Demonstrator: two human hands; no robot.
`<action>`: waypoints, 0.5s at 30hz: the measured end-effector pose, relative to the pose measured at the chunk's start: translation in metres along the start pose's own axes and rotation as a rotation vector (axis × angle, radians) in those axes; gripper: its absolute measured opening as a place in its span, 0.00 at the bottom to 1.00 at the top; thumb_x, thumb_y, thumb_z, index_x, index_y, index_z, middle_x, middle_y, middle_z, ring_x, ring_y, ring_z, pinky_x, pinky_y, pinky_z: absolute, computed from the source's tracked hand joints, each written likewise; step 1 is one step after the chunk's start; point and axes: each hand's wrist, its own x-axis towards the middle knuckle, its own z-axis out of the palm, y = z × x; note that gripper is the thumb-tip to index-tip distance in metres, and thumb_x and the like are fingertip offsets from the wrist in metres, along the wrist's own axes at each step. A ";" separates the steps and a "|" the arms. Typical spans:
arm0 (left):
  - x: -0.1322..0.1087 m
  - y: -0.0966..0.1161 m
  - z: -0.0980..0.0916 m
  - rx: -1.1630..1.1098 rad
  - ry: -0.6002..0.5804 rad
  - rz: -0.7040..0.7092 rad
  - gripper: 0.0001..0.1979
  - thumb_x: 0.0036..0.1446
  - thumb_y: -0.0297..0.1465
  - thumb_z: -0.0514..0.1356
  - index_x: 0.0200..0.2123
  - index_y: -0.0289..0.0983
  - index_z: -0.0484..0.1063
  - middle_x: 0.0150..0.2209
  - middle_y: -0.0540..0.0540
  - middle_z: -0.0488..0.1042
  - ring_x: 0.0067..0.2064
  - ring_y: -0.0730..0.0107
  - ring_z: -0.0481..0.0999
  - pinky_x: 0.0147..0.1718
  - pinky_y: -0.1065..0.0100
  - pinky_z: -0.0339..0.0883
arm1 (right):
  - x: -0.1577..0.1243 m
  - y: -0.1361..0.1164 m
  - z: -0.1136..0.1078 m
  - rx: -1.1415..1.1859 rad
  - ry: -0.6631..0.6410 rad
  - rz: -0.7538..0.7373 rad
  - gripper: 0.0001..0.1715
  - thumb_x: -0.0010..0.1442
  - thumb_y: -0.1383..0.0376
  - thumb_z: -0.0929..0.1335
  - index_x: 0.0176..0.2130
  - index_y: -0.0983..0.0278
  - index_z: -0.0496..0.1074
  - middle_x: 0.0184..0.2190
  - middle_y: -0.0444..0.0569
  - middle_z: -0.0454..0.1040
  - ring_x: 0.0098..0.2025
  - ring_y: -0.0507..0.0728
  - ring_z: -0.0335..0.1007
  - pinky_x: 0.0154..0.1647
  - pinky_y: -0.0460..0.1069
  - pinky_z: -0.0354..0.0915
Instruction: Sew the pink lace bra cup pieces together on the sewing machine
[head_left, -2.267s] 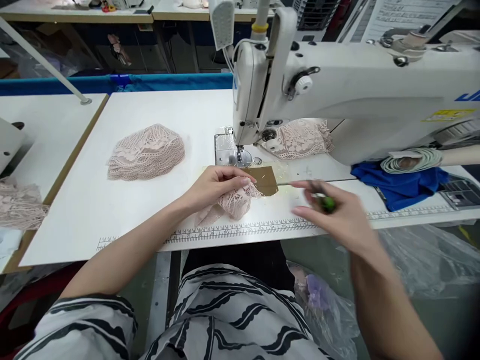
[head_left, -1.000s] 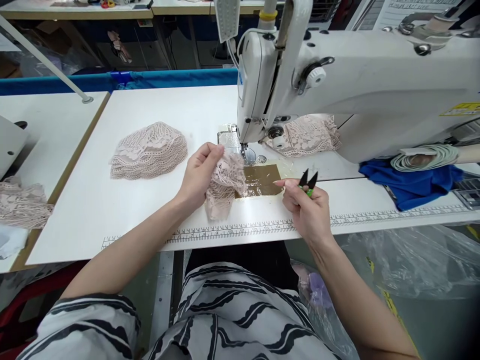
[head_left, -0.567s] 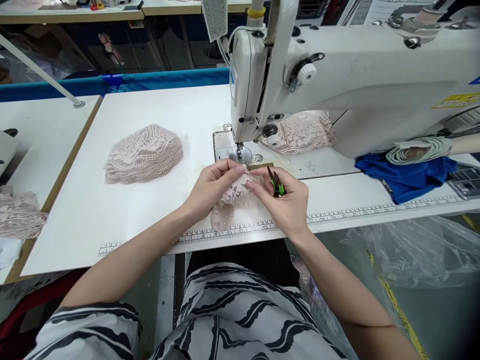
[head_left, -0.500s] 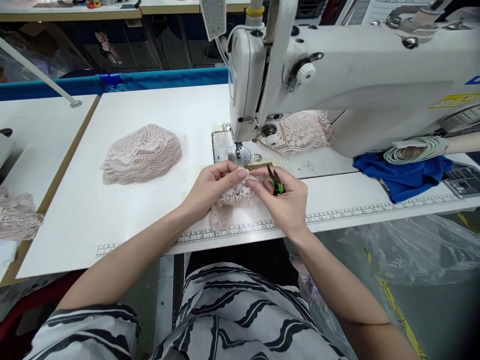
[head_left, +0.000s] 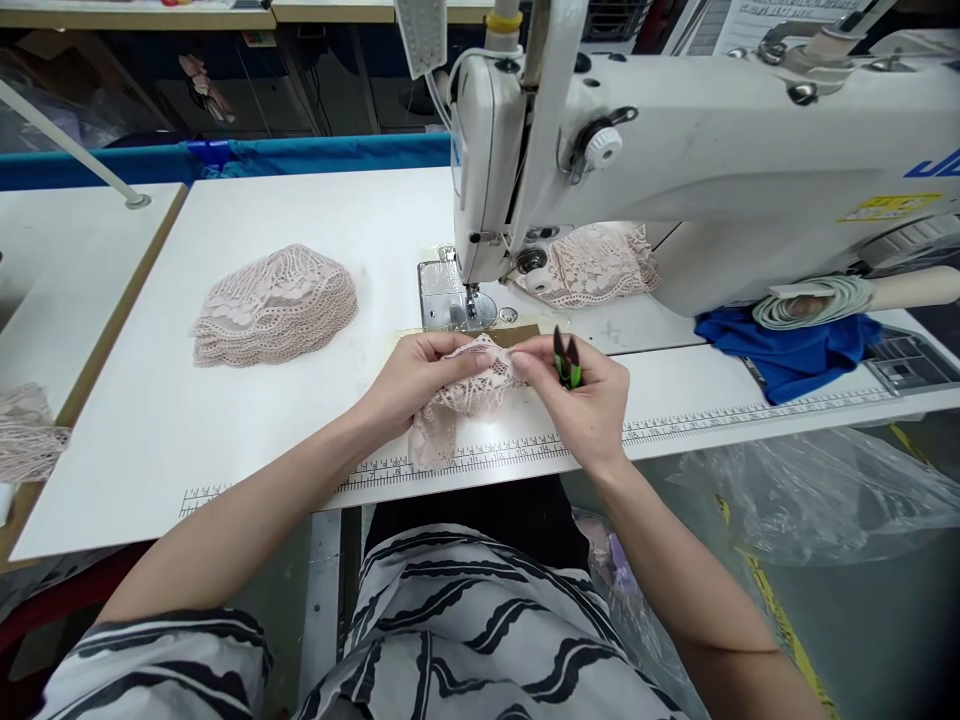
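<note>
A pale pink lace piece point(head_left: 474, 392) is stretched between my two hands, just in front of the sewing machine's needle plate point(head_left: 450, 298). My left hand point(head_left: 411, 378) pinches its left side between thumb and fingers. With thumb and index finger my right hand point(head_left: 589, 395) grips the lace's right edge. Tucked in that same palm are thread snips point(head_left: 568, 362) with black blades and green on the handle, blades pointing up. One end of the lace hangs down over the printed ruler point(head_left: 517, 450) near the table's front edge.
The white sewing machine point(head_left: 675, 140) stands behind my hands. A stack of lace pieces point(head_left: 274, 305) lies to the left, and more lace point(head_left: 600, 265) rests under the machine arm. Blue cloth point(head_left: 787, 350) and a roll of pale green tape point(head_left: 814, 303) sit at the right.
My right hand has shifted a little right, away from my left, and the lace between them is spread wider. The snips moved along with the right hand. The view has shifted slightly.
</note>
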 end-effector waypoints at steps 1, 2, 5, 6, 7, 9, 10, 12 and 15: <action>0.000 0.000 0.000 0.008 0.003 -0.001 0.13 0.47 0.39 0.75 0.33 0.37 0.83 0.35 0.46 0.82 0.37 0.71 0.77 0.40 0.70 0.69 | -0.001 0.000 0.001 -0.021 -0.016 -0.047 0.02 0.61 0.66 0.74 0.37 0.60 0.80 0.24 0.41 0.71 0.25 0.51 0.63 0.28 0.48 0.63; 0.000 0.000 0.000 0.015 0.002 -0.005 0.14 0.47 0.40 0.75 0.33 0.37 0.83 0.35 0.46 0.82 0.37 0.71 0.77 0.40 0.70 0.69 | -0.002 0.000 0.002 -0.036 -0.030 -0.092 0.04 0.61 0.67 0.74 0.39 0.60 0.80 0.24 0.41 0.71 0.25 0.51 0.63 0.28 0.48 0.63; 0.000 0.000 0.001 0.027 -0.020 -0.016 0.14 0.48 0.40 0.74 0.34 0.37 0.83 0.36 0.45 0.82 0.38 0.69 0.78 0.40 0.69 0.70 | -0.003 0.001 0.004 -0.025 -0.035 -0.119 0.05 0.61 0.68 0.74 0.39 0.60 0.81 0.26 0.42 0.74 0.26 0.51 0.64 0.30 0.49 0.63; 0.000 0.001 0.000 0.033 -0.023 -0.011 0.13 0.48 0.40 0.74 0.34 0.38 0.83 0.36 0.45 0.82 0.38 0.69 0.78 0.40 0.69 0.70 | -0.002 0.001 0.005 0.002 -0.029 -0.070 0.04 0.60 0.68 0.74 0.38 0.60 0.81 0.27 0.43 0.75 0.27 0.51 0.65 0.30 0.48 0.63; 0.000 0.001 0.000 0.042 -0.022 -0.003 0.13 0.48 0.40 0.74 0.33 0.38 0.83 0.35 0.45 0.82 0.37 0.70 0.78 0.39 0.69 0.70 | -0.001 0.002 0.004 0.044 -0.027 -0.002 0.03 0.60 0.67 0.75 0.37 0.60 0.82 0.28 0.43 0.76 0.27 0.52 0.65 0.29 0.48 0.63; -0.001 0.001 0.000 0.064 -0.016 0.012 0.11 0.48 0.39 0.74 0.32 0.38 0.83 0.33 0.46 0.82 0.35 0.72 0.76 0.36 0.71 0.69 | 0.001 0.004 0.003 0.162 -0.043 0.143 0.02 0.58 0.64 0.76 0.34 0.60 0.81 0.28 0.44 0.76 0.28 0.52 0.65 0.29 0.48 0.63; -0.001 0.001 0.000 0.072 -0.013 0.015 0.11 0.49 0.38 0.74 0.31 0.38 0.83 0.32 0.47 0.81 0.33 0.73 0.75 0.34 0.72 0.68 | 0.002 0.005 0.002 0.223 -0.059 0.207 0.04 0.57 0.62 0.76 0.33 0.60 0.81 0.28 0.43 0.75 0.27 0.51 0.65 0.28 0.48 0.62; -0.001 0.001 0.001 0.073 -0.012 0.010 0.09 0.50 0.37 0.73 0.31 0.38 0.83 0.30 0.48 0.80 0.30 0.76 0.73 0.31 0.73 0.66 | 0.003 0.007 -0.001 0.316 -0.071 0.301 0.08 0.57 0.59 0.76 0.33 0.61 0.80 0.25 0.42 0.71 0.25 0.50 0.60 0.25 0.47 0.58; -0.002 0.002 0.002 0.067 -0.026 -0.005 0.08 0.52 0.36 0.72 0.31 0.37 0.82 0.28 0.49 0.78 0.28 0.77 0.72 0.29 0.74 0.65 | 0.006 0.009 -0.008 0.369 -0.037 0.349 0.12 0.56 0.57 0.77 0.33 0.62 0.77 0.22 0.39 0.63 0.22 0.48 0.52 0.21 0.46 0.51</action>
